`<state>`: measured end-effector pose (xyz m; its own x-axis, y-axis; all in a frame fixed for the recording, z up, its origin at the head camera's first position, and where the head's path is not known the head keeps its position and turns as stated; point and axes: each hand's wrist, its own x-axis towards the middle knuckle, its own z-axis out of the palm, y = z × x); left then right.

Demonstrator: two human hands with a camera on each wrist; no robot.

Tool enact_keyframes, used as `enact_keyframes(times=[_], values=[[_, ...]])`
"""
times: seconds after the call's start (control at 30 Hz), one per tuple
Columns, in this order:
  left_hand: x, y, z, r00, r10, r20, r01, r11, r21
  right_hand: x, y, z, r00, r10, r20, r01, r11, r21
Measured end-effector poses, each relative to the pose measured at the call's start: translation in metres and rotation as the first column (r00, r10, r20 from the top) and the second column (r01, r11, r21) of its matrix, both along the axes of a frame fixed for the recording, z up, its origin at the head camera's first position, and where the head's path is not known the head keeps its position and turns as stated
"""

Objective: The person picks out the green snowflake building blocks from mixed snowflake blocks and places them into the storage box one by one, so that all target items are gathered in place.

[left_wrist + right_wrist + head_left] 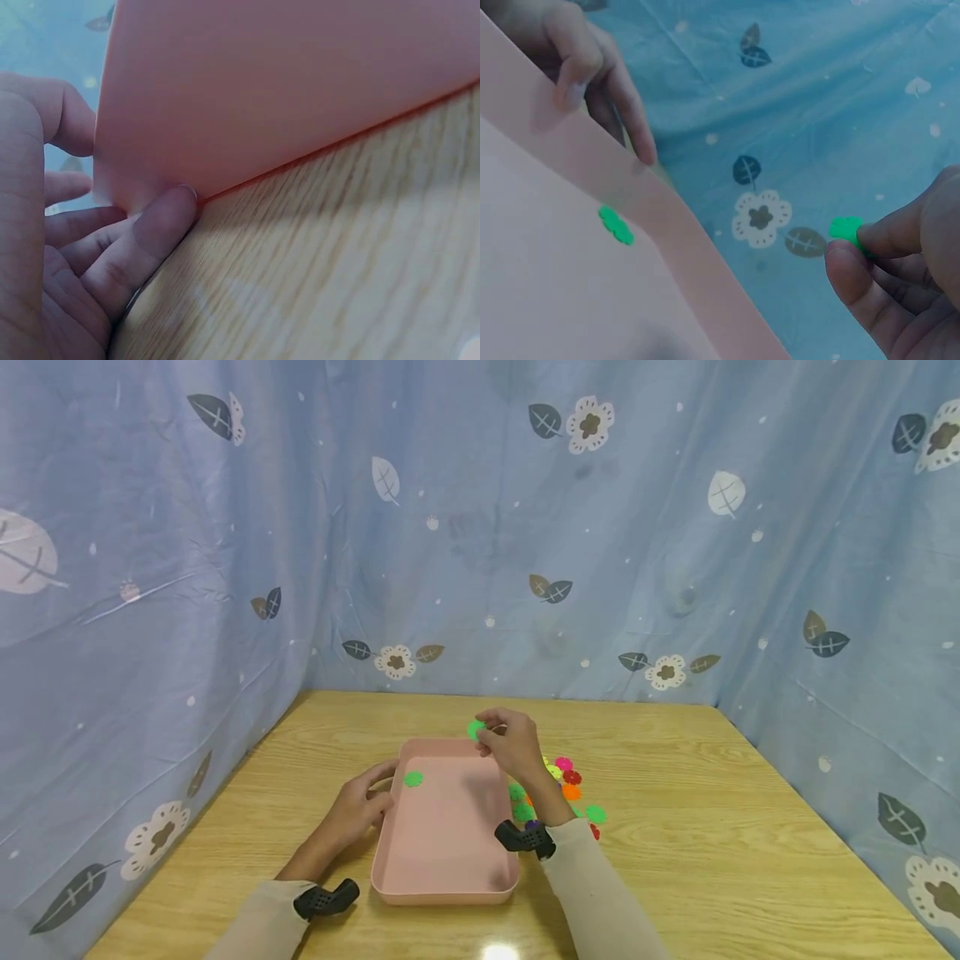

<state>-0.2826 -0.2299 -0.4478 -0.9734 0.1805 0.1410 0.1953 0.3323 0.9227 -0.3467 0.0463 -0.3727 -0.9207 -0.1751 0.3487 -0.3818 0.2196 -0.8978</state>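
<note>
Right hand (513,745): thumb and fingertips pinched on a green flower-shaped piece (845,227) near the far rim of a pink tray (446,843); the edge hold presumably suits its thinness.
Left hand (357,806): fingers apart, against the tray's left side, likely steadying it.
Second green piece (413,779): inside the tray, near its left wall.
Coloured pieces (572,777): on the tabletop (697,810), right of the tray, probably for short reach.
Brands, labels, writing: none legible.

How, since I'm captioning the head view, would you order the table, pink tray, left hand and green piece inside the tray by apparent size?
1. Table
2. Pink tray
3. Left hand
4. Green piece inside the tray
</note>
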Motion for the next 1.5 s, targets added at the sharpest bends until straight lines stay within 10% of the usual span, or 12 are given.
enact_keyframes(times=[0.8,1.17,1.5], values=[[-0.004,-0.003,0.000,0.998,-0.052,-0.023,0.053,0.998,0.015,0.004,-0.042,-0.012,0.990,0.134,0.047,-0.134,0.991,0.010],[-0.002,-0.003,-0.003,0.999,-0.034,-0.021,0.034,0.999,-0.003,0.004,-0.048,-0.021,0.998,0.057,0.007,-0.057,0.966,0.251],[-0.002,-0.002,-0.003,0.998,-0.044,-0.037,0.044,0.999,-0.012,-0.005,-0.044,-0.039,0.978,0.178,0.107,-0.191,0.973,0.132]])
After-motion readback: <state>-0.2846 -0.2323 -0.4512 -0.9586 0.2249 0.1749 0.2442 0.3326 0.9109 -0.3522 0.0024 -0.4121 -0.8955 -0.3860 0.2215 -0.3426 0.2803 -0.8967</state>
